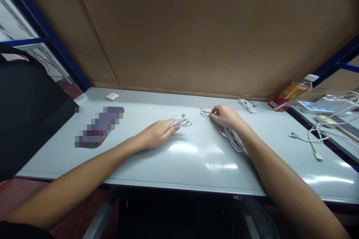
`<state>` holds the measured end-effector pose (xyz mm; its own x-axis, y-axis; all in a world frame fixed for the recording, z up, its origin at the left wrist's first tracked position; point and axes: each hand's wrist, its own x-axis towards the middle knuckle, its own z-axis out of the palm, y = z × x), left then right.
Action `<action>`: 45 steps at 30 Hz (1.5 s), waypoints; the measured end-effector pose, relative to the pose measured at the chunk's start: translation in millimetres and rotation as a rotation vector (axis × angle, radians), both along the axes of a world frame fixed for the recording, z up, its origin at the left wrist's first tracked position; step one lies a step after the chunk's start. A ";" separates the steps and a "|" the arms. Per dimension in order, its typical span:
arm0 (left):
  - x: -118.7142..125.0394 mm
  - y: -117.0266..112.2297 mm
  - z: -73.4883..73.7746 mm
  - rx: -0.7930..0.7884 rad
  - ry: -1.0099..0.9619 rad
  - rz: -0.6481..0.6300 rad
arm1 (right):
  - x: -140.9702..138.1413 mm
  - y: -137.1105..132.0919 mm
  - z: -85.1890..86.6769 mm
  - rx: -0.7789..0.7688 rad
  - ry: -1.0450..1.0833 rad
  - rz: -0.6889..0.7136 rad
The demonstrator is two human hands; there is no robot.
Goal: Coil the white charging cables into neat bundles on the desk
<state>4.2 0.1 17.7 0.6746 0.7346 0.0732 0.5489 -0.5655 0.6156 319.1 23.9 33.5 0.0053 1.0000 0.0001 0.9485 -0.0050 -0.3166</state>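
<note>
A pale grey table (84, 149) stands against brown cardboard walling (196, 33), with what looks like blue metal framing (53, 41) alongside.

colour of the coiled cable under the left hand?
White; the coiled cable shows clearly in the head view, at the left hand.

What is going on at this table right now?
A person works with both bare hands on a pale table. The left hand grips a coiled white cable. The right hand has its fingers at some small black wire ties, with another white cable lying beside its wrist. A third coiled cable lies further back, near the cardboard wall.
</note>
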 end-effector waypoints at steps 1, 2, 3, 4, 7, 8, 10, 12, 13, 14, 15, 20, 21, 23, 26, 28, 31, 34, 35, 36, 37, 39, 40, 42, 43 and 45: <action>0.4 -0.3 0.0 0.001 0.007 -0.004 | -2.5 -0.6 -0.9 -0.007 0.000 -0.006; 0.6 -0.4 0.0 0.001 0.010 -0.004 | -4.2 -1.3 -1.1 -0.010 0.001 -0.011; 0.6 -0.4 0.0 0.001 0.010 -0.003 | -5.1 -2.0 -0.8 -0.010 0.003 -0.014; 0.5 -0.2 0.1 0.002 0.008 -0.002 | -5.3 -2.4 0.0 -0.010 0.002 -0.017; -0.2 -0.1 0.7 0.013 -0.001 -0.001 | -4.1 -2.5 3.9 0.039 0.051 -0.024; -0.3 -0.4 1.2 0.015 -0.003 -0.005 | -4.8 -2.4 5.1 0.083 0.088 -0.021; 0.0 -1.9 2.7 0.002 -0.003 -0.030 | -10.9 -3.4 6.0 0.224 0.163 0.007; 1.3 -4.7 4.3 -0.031 -0.005 -0.089 | -24.3 -7.1 4.1 0.392 0.194 0.083; 2.3 -6.5 5.0 -0.052 -0.010 -0.132 | -33.4 -10.3 2.3 0.467 0.192 0.141; 3.5 -8.5 5.6 -0.072 -0.018 -0.178 | -43.5 -14.3 0.1 0.525 0.186 0.214; 4.9 -10.4 6.0 -0.089 -0.028 -0.220 | -53.7 -19.0 -2.0 0.560 0.180 0.298; 9.2 -15.1 5.3 -0.062 -0.006 -0.220 | -87.1 -41.8 -1.1 0.511 0.230 0.566; 9.1 -14.7 4.7 -0.053 0.001 -0.201 | -88.7 -44.6 1.7 0.481 0.278 0.550; 8.6 -13.4 3.1 -0.043 0.003 -0.171 | -89.0 -48.3 7.8 0.414 0.381 0.488; 7.9 -10.9 0.1 -0.045 -0.025 -0.129 | -90.4 -51.9 12.1 0.371 0.452 0.442; 8.0 -9.3 -1.8 -0.076 -0.078 -0.115 | -94.5 -54.8 9.5 0.399 0.439 0.473; 8.4 -7.0 -3.7 -0.168 -0.176 -0.080 | -102.8 -59.6 0.6 0.494 0.394 0.519; 7.9 -4.1 -4.7 -0.314 -0.275 -0.016 | -108.7 -62.4 -8.7 0.604 0.368 0.522; 7.6 -3.0 -5.1 -0.380 -0.312 0.013 | -110.0 -62.5 -11.4 0.632 0.362 0.517; 7.1 -1.9 -5.3 -0.452 -0.351 0.042 | -110.9 -62.3 -13.9 0.653 0.356 0.510; 6.7 -0.9 -5.5 -0.523 -0.394 0.066 | -111.8 -61.9 -16.2 0.671 0.353 0.499; 6.1 0.8 -5.4 -0.640 -0.497 0.075 | -113.2 -60.8 -20.4 0.701 0.360 0.463; 6.1 1.2 -5.0 -0.682 -0.546 0.066 | -113.8 -60.5 -22.2 0.714 0.370 0.442; 6.5 1.0 -3.5 -0.723 -0.610 0.054 | -115.3 -60.5 -24.9 0.735 0.399 0.401; 7.0 0.4 -2.7 -0.722 -0.627 0.056 | -116.0 -60.9 -25.6 0.740 0.416 0.383; 8.1 -0.9 -1.4 -0.682 -0.635 0.072 | -117.4 -62.5 -25.6 0.721 0.464 0.353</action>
<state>12.3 -0.8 16.4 0.6069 0.7932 -0.0502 0.0159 0.0510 0.9986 201.7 -38.6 7.9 -0.1443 0.7029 0.6965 0.6351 0.6055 -0.4795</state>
